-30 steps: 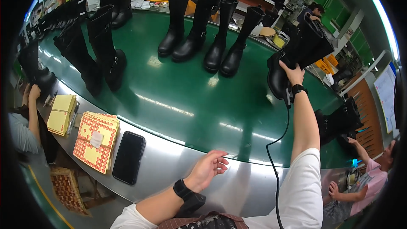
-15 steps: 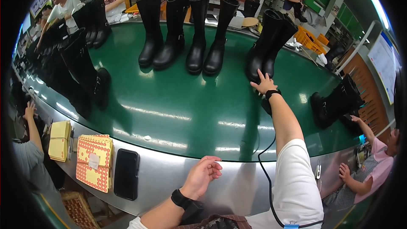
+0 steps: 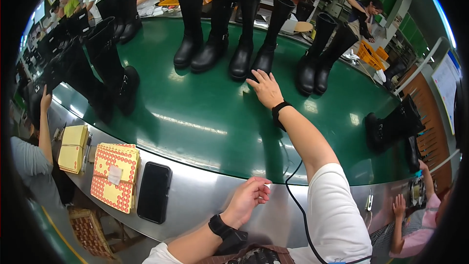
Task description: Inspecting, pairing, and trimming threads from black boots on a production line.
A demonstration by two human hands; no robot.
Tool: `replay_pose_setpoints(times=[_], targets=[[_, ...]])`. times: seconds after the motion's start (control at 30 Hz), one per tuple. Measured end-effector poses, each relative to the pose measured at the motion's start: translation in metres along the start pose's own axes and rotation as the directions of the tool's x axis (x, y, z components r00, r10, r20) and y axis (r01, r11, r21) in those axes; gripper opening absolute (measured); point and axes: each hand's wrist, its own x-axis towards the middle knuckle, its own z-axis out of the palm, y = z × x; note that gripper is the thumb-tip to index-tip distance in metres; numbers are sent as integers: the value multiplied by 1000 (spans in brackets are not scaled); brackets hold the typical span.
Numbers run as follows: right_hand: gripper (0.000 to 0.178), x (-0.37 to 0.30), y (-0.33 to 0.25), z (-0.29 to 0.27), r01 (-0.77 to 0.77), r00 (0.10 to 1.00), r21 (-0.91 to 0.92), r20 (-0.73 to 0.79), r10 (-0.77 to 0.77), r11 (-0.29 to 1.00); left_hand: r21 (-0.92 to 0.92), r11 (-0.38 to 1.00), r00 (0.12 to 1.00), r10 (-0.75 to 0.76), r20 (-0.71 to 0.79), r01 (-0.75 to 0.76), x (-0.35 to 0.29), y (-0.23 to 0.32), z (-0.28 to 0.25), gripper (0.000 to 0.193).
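Observation:
Two pairs of tall black boots stand upright on the green tabletop [image 3: 195, 102]. My right hand [image 3: 265, 89] is stretched out flat with fingers spread, its fingertips at the toe of the rightmost boot [image 3: 266, 56] of the middle pair; whether they press on it I cannot tell. Just left of that one is its mate [image 3: 242, 54]. Farther left stands another black boot [image 3: 210, 54] with a side buckle, paired with a boot [image 3: 188, 44]. My left hand [image 3: 250, 197] hovers over the metal near edge, loosely curled and holding nothing.
More black boots [image 3: 312, 63] stand right of my hand, others [image 3: 110, 68] at left. A phone [image 3: 154, 192], yellow card stack [image 3: 115, 176] and second stack [image 3: 73, 149] lie on the metal rim [image 3: 195, 186]. A black cable [image 3: 295, 195] hangs by my right arm. Co-workers are around.
My right hand has moved left, from the toes of the right-hand boot pair to the toe of a boot in the middle pair. The whole view has shifted slightly. My left hand stays loosely curled.

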Motion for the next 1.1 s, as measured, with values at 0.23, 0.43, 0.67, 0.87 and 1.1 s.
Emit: replay_pose_setpoints(times=[0.23, 0.43, 0.67, 0.87, 1.1], targets=[[27, 18, 42, 22, -110, 987, -42, 114, 114, 993, -40, 998, 999, -41, 0, 41, 0, 0, -2, 19], [25, 11, 32, -1, -170, 985, 107, 54, 165, 980, -32, 999, 999, -34, 29, 35, -2, -1, 2, 19], [74, 88, -21, 35, -539, 474, 523, 837, 275, -660, -4, 999, 997, 31, -69, -32, -2, 6, 2, 16], [62, 105, -27, 66, -468, 403, 563, 822, 402, -681, -52, 998, 993, 28, -113, -34, 2, 6, -2, 13], [48, 0, -7, -31, -710, 370, 333, 926, 74, -621, -24, 983, 969, 173, -176, -180, 5, 2, -2, 26]])
